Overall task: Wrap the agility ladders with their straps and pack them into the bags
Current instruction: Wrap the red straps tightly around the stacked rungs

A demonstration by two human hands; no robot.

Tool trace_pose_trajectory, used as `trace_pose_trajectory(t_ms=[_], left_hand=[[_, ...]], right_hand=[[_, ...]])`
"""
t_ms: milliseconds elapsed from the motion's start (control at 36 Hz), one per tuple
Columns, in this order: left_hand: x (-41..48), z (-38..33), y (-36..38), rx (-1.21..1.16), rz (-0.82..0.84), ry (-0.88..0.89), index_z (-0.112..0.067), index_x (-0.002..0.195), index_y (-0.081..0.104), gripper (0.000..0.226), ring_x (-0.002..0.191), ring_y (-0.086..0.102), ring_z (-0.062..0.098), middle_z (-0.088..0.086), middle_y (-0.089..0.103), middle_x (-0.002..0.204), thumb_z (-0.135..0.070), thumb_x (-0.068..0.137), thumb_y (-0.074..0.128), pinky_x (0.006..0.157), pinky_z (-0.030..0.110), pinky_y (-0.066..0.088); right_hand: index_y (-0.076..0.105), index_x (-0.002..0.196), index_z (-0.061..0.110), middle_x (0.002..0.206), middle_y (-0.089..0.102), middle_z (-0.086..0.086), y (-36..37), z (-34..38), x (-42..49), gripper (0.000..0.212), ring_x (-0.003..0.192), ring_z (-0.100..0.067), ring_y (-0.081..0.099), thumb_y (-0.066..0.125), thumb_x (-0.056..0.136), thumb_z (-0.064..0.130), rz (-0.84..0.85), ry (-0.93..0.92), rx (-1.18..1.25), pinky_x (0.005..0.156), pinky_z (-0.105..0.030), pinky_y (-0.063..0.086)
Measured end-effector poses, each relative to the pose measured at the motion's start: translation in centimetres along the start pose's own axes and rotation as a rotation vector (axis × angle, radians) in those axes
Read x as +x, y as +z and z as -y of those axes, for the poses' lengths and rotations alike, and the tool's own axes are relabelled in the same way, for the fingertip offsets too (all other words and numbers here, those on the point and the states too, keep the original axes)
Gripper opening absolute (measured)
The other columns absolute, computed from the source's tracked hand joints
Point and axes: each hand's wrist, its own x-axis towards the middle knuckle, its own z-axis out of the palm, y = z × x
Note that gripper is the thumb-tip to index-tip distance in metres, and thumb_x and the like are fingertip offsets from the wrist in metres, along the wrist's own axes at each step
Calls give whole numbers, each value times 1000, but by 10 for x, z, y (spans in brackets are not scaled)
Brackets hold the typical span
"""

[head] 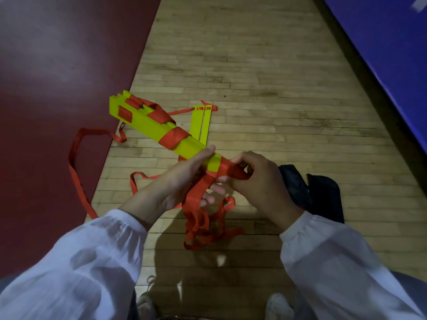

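The rung bundle (pixel 147 121) runs up and left from between the fingers of the left hand (pixel 184 179) and the right hand (pixel 256 181). The left thumb lies on top of its near end and the left fingers beneath it, and the strap (pixel 195 204) is wound round it at the right fingertips. Beyond the left fingertips two loose rungs (pixel 200 125) lie on the floor (pixel 254 77) behind the bundle, while the slack strap hangs below both hands' fingers to a heap on the floor and trails left onto the left mat (pixel 46 88). The bag (pixel 321 197) lies just right of the right knuckles, with the right mat (pixel 392 54) far beyond it.
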Motion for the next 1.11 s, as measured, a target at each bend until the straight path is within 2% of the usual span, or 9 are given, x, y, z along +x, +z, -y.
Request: trace_pose_trajectory(t_ms=[111, 250, 389, 444, 583, 667, 778, 889, 1111], left_hand=[[2, 1, -1, 12, -19, 31, -5, 90, 66, 64, 43, 53, 17, 16, 68, 84, -61, 93, 35, 41, 20, 43], [3, 3, -1, 10, -41, 92, -8, 86, 69, 60, 42, 52, 16, 17, 71, 85, -59, 93, 38, 41, 20, 44], [4, 4, 1, 8, -81, 112, -8, 105, 68, 60, 39, 49, 16, 18, 72, 84, -60, 92, 40, 38, 20, 42], [4, 5, 2, 32, -88, 122, -8, 107, 67, 61, 39, 47, 16, 17, 73, 83, -61, 91, 40, 39, 21, 41], [0, 3, 5, 44, -73, 151, -15, 102, 63, 50, 40, 45, 16, 17, 73, 83, -59, 90, 44, 41, 21, 38], [-1, 1, 4, 36, -34, 113, -17, 99, 63, 50, 42, 49, 17, 16, 73, 84, -62, 89, 43, 41, 20, 41], [-4, -3, 1, -18, 63, 4, -16, 99, 64, 58, 48, 60, 20, 16, 71, 84, -67, 79, 44, 47, 25, 54], [-7, -6, -3, -41, 143, -51, -16, 106, 63, 66, 54, 66, 24, 18, 69, 86, -70, 72, 45, 55, 31, 58], [-7, -9, -6, -49, 151, -68, -14, 105, 58, 63, 54, 66, 25, 20, 69, 92, -69, 77, 44, 54, 31, 57]], right_hand=[[67, 86, 23, 83, 63, 12, -2, 0, 1, 26, 76, -5, 53, 83, 71, 37, 26, 0, 9, 68, -32, 47], [67, 93, 24, 88, 66, 11, -10, 2, 3, 25, 83, -5, 59, 79, 76, 38, 127, 49, 50, 72, -26, 47], [63, 109, 35, 99, 65, 17, -21, 3, 9, 47, 95, -1, 60, 47, 81, 70, 265, 191, 123, 82, -26, 48], [65, 110, 37, 99, 67, 15, -24, 2, 10, 56, 96, -3, 62, 37, 81, 76, 332, 221, 108, 86, -29, 47], [71, 93, 11, 80, 74, -7, -26, 6, 8, 69, 77, -21, 71, 34, 82, 68, 531, 310, 183, 81, -33, 54], [68, 84, 19, 73, 71, -2, -23, 6, 8, 58, 68, -14, 69, 35, 81, 66, 523, 303, 214, 74, -29, 54], [69, 90, 19, 82, 72, -5, -24, 5, 8, 58, 68, -11, 67, 38, 80, 67, 477, 271, 225, 65, -23, 52], [69, 100, 19, 88, 72, -5, -26, 4, 9, 58, 73, -12, 67, 40, 80, 66, 449, 237, 224, 69, -22, 50], [65, 103, 30, 90, 69, 7, -20, 3, 8, 40, 79, -5, 65, 48, 81, 59, 367, 183, 255, 78, -31, 54]])
